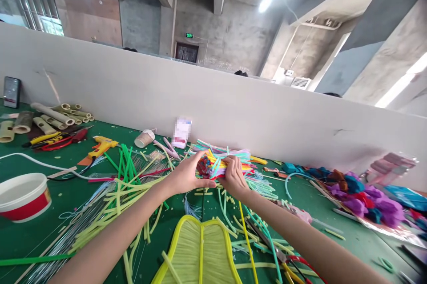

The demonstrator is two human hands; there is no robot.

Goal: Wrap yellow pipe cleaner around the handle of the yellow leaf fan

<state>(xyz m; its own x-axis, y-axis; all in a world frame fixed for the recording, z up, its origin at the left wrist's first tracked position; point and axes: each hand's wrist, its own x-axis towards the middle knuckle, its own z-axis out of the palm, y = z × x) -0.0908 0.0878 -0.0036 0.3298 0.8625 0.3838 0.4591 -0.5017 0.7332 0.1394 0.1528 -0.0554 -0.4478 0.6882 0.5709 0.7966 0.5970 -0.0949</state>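
A bundle of multicoloured pipe cleaners (216,166) lies between my hands on the far middle of the table. My left hand (184,174) curves around its left end, thumb below and fingers above. My right hand (234,174) has its fingers wrapped over the middle of the bundle. Behind it are more pale teal and purple pipe cleaners (233,152). Closer to me lies a yellow-green leaf-shaped piece (187,248) with a rim and a centre rib. Loose light-green pipe cleaners (100,226) are heaped to the left.
On the left are a glue gun (102,146), pliers (63,140), bamboo pieces (55,115) and a white-red tub (25,199). A phone (182,133) leans on the white partition (213,106). Red-handled pliers (283,257) lie at front right, with coloured fluffy bundles (367,199) beyond.
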